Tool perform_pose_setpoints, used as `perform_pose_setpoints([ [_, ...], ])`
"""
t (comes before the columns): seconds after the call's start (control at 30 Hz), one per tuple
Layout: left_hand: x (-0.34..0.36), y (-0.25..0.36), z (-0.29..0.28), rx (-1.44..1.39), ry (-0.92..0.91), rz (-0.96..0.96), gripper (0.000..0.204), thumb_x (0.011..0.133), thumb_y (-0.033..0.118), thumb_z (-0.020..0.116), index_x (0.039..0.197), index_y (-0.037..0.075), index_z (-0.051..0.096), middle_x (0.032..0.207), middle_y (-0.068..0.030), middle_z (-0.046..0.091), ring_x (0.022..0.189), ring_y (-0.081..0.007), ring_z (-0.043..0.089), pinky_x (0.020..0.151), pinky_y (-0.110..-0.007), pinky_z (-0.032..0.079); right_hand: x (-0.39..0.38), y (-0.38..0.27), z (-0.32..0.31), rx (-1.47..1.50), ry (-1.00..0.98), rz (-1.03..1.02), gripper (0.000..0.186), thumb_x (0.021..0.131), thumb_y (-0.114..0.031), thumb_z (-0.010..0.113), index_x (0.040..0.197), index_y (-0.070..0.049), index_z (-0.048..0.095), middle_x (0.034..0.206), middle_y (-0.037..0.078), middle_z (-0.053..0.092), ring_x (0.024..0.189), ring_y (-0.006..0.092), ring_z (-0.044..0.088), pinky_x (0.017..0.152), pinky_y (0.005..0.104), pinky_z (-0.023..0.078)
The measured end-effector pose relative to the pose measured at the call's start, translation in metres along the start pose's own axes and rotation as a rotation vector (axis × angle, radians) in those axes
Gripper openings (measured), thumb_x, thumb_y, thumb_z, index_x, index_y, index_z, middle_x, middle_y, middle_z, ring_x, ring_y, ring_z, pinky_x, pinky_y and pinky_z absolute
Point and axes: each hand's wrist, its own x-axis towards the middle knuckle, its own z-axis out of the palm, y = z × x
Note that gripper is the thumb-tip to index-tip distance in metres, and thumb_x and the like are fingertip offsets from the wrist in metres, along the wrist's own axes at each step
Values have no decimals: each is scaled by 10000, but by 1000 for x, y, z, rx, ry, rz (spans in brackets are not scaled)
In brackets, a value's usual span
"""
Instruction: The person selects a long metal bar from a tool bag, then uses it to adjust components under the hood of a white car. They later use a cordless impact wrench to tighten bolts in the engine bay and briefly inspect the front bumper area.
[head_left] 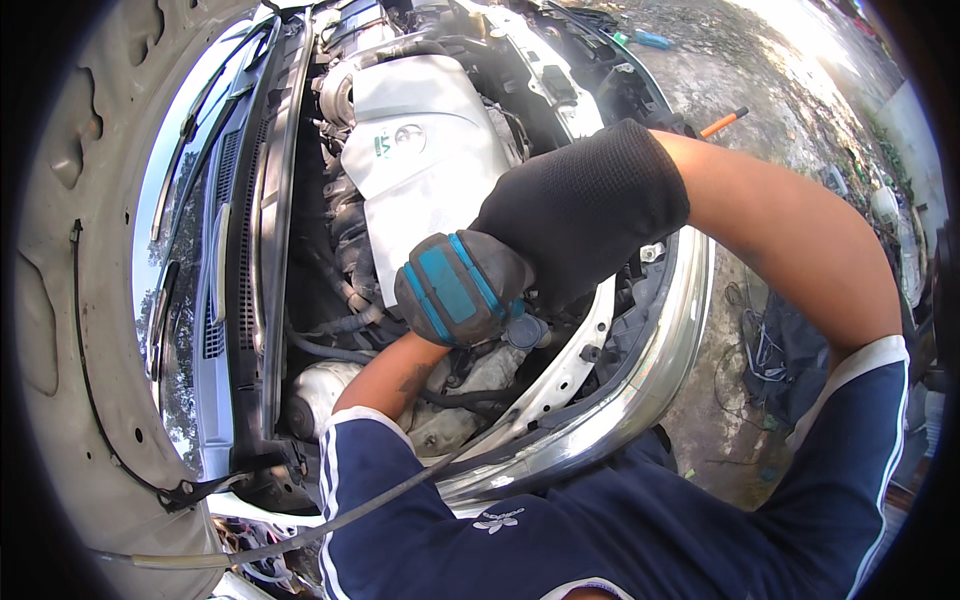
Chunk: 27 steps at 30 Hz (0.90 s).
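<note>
My right hand (575, 220), in a black knitted glove, reaches across from the right over the engine bay. It meets a dark grey and teal cordless power tool (450, 290) and appears closed round it; the fingers are out of sight. The tool's working end is hidden below. From the lower edge my left forearm (405, 375) goes in under the tool, which covers my left hand, so its fingers do not show. Just beyond the tool lies a silver-grey plastic engine cover (425, 140). A dark round cap (525, 331) sits close beside the tool.
The raised hood (65, 300) arches along the left, by the windshield (180, 370) and its wipers. A cable (390, 495) crosses low in front of my left sleeve. The bright front bumper (610, 400) curves at right; an orange-handled tool (722, 122) juts out beyond.
</note>
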Motion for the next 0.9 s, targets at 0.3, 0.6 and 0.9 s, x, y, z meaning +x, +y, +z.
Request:
perform_pose_setpoints([
  [0.3,-2,4,-3,22,41,59,355,860,258,608,1136,37,623,1064,-186,657,991,-324,628,899,-408,490,8,-23,-11,-30,-124,33,405,730,-189,773,1060,7,646,867,192,699,811,313,692,763,404,544],
  [0.6,-8,3,-4,39,49,73,341,860,263,608,1114,37,627,1043,-189,660,973,-329,631,884,-410,493,-2,-15,-9,25,-91,15,361,748,-248,736,994,11,679,872,192,705,811,328,682,789,398,532],
  [0.9,1,5,-4,58,48,100,328,860,269,608,1091,37,630,1022,-192,662,955,-335,634,870,-413,496,0,-20,-17,-1,-105,7,348,769,-206,728,1017,19,633,860,216,686,808,349,677,758,415,538],
])
